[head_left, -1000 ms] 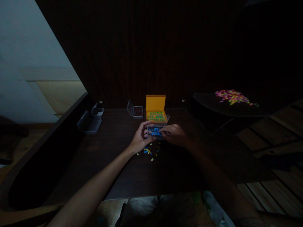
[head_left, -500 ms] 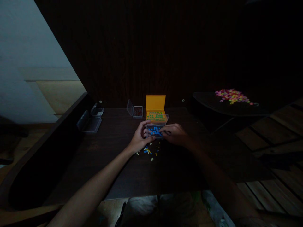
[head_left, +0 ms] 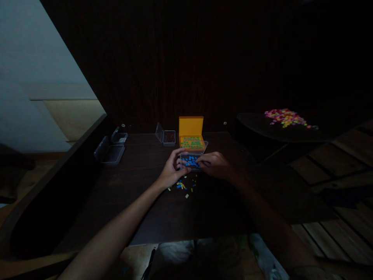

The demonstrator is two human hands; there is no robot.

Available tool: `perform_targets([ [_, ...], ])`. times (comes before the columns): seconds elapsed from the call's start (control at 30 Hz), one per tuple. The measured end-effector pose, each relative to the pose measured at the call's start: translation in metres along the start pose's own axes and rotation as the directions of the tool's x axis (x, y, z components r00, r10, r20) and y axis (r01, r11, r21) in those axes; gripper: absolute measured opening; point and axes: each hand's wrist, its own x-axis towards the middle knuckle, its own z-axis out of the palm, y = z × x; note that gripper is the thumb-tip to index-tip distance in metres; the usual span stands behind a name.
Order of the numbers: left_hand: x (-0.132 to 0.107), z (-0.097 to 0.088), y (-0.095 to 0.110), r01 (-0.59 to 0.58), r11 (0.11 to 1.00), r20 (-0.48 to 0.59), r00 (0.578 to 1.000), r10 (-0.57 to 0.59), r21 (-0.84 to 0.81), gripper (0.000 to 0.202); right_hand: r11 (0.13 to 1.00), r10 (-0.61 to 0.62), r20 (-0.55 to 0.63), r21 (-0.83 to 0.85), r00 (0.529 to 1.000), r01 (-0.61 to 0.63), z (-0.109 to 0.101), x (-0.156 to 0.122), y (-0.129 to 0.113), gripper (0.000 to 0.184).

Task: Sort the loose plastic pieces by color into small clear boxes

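Note:
A clear plastic box [head_left: 190, 154] with its lid tipped back holds several small blue pieces [head_left: 190, 161]. My left hand [head_left: 174, 168] is wrapped round its left side, thumb along the near edge. The fingers of my right hand [head_left: 214, 164] are pinched together inside the box's right part, among the blue pieces; whatever they grip is too small to make out. Loose blue, yellow and cream pieces [head_left: 182, 186] lie on the dark table just below the box. Right behind it stands an open yellow box [head_left: 191, 126] with green pieces [head_left: 192, 143] inside.
An open clear box of dark reddish bits [head_left: 169, 137] stands behind to the left. Two more open clear boxes [head_left: 113, 154] sit at the table's left side, near a raised side panel [head_left: 62, 179]. Pink and yellow pieces [head_left: 287, 117] are heaped on a shelf at right.
The view has shifted very slightly. Both hands keep the same place and grip at the clear box.

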Motion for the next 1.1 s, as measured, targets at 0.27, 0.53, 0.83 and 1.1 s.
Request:
perform_targets([
  [0.27, 0.0, -0.002, -0.002, -0.006, 1.0, -0.003, 1.0, 0.006, 0.003, 0.066, 0.998, -0.058, -0.006, 0.003, 0.998, 0.058, 0.002, -0.001, -0.001, 0.02],
  [0.53, 0.001, -0.004, -0.002, -0.018, 1.0, -0.011, 1.0, 0.018, 0.021, 0.066, 0.991, 0.004, -0.127, 0.135, 0.992, 0.013, -0.006, -0.002, -0.003, 0.02],
  [0.83, 0.005, -0.011, -0.001, 0.007, 1.0, -0.071, 0.997, -0.005, 0.024, 0.067, 0.959, -0.148, 0.142, 0.262, 0.979, 0.107, -0.009, -0.005, -0.016, 0.011],
  [1.1, 0.007, -0.012, 0.002, -0.021, 0.999, -0.096, 0.995, 0.024, 0.034, 0.065, 0.967, -0.155, 0.445, 0.25, 0.882, 0.044, 0.001, -0.003, -0.03, 0.013],
])
